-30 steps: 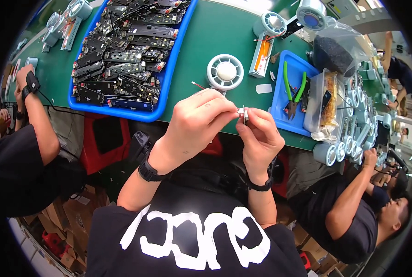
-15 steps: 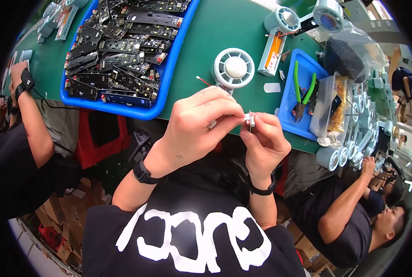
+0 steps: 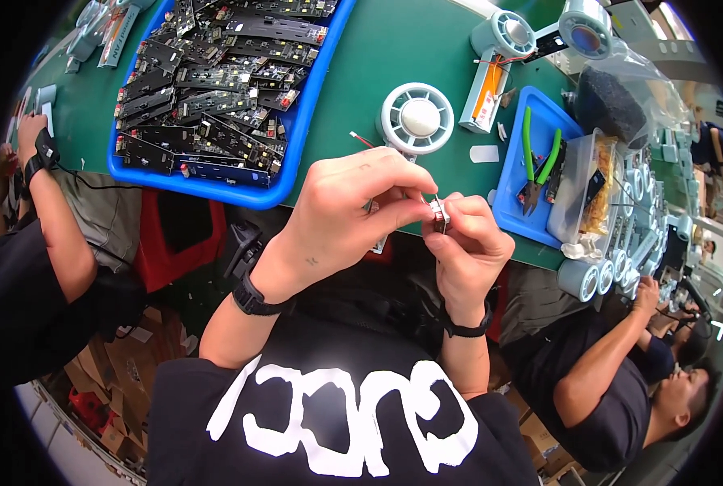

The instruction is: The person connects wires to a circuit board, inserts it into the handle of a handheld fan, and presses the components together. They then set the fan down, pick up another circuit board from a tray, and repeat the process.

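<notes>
Both my hands meet in front of the table edge, over a small circuit board (image 3: 440, 217) seen nearly edge-on, with a white and metal part on it. My right hand (image 3: 473, 247) pinches this board between thumb and fingers. My left hand (image 3: 353, 202) is closed, thumb and forefinger at the board's white part; a bit of reddish wire shows there, and what the fingertips hold is mostly hidden. Just beyond my left hand lies a pale blue handheld fan (image 3: 417, 121), its round head up and its handle partly hidden by the hand. A red wire with a white plug (image 3: 357, 138) sticks out beside it.
A blue tray (image 3: 284, 174) full of black circuit boards stands at left. At right, a smaller blue tray (image 3: 511, 190) holds green-handled cutters (image 3: 535, 166) beside a clear plastic box (image 3: 568, 190). More fans (image 3: 503, 36) lie beyond. Co-workers sit on both sides.
My left fingertips have spread a little and shifted at the board, and reddish wire now shows between them. The board has tilted slightly. The whole view has shifted a little.
</notes>
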Demonstrator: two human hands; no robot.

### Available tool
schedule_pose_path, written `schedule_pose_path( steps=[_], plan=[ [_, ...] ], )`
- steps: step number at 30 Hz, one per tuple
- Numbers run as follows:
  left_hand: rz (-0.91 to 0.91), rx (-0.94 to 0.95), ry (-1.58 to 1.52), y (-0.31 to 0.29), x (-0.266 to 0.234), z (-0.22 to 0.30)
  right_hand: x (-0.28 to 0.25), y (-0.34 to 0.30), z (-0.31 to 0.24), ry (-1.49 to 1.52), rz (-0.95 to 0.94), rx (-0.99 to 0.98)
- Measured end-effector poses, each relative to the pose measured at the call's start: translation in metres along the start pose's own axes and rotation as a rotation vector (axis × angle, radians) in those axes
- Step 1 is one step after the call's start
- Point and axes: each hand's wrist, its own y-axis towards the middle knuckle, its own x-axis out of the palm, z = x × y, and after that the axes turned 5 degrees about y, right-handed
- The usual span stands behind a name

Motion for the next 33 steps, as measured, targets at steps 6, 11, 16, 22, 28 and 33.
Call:
schedule_pose_path(
  steps=[6,11,16,22,28,33],
  plan=[
    [0.084,0.114,0.050,0.000,-0.002,0.003,0.005,0.007,-0.011,0.012,-0.056,0.017],
    [0.254,-0.415,0.181,-0.035,-0.002,0.019,0.018,0.007,-0.016,0.098,0.235,0.147],
    [0.154,-0.797,-0.521,-0.026,-0.009,0.036,0.017,0.008,-0.019,0.316,0.238,0.255],
    [0.333,-0.763,-0.840,-0.020,0.002,0.021,0.030,0.014,-0.002,0.706,0.347,0.293],
    [0.365,-0.569,-0.575,-0.020,0.022,0.013,0.037,0.015,0.000,0.760,0.404,0.296],
    [0.197,-0.254,-0.043,-0.024,0.024,-0.002,0.037,0.014,-0.004,0.558,0.374,0.223]
  ],
)
